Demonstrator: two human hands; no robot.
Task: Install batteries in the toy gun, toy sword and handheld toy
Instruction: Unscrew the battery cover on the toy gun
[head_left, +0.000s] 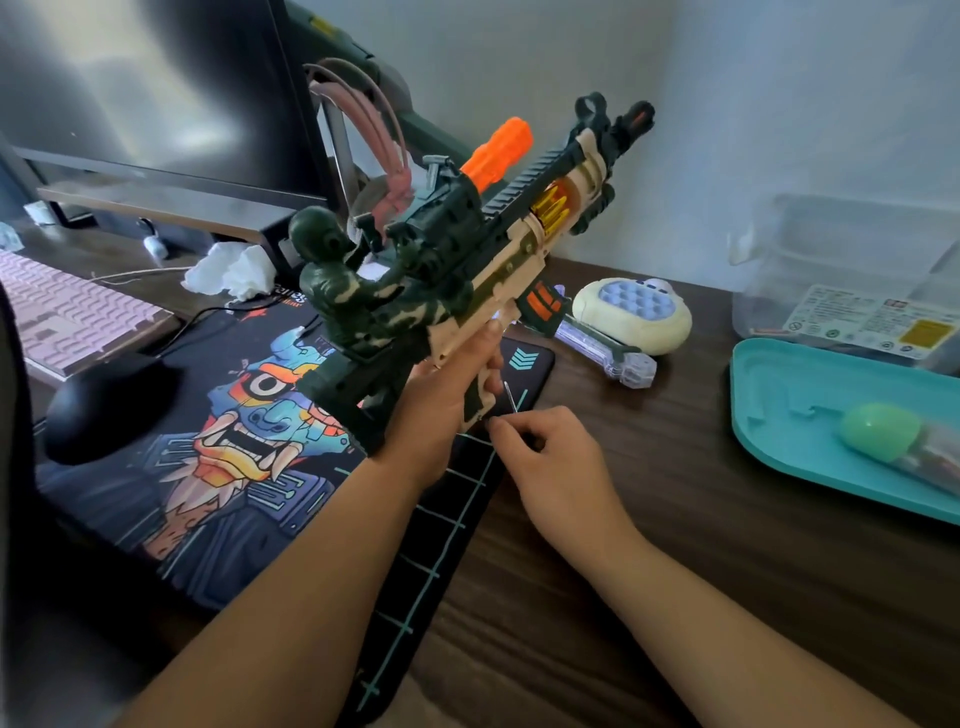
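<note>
The left hand (441, 400) grips the toy gun (467, 249) above the middle of the surface (649, 519), barrel slanting up toward the far edge, while the right hand (556, 457), just beside the handle's base, pinches a slim screwdriver (510, 397) pointing up at it.

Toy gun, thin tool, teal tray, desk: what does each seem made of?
Toy gun: moulded plastic, matte camouflage body, glossy orange and translucent yellow parts.
Thin tool pinched by the right hand: bright slim shaft, probably metal.
Teal tray: likely plastic, smooth satin, moulded ridges.
Desk: dark wood or wood-look laminate; grain streaks show, no telling which.
</note>
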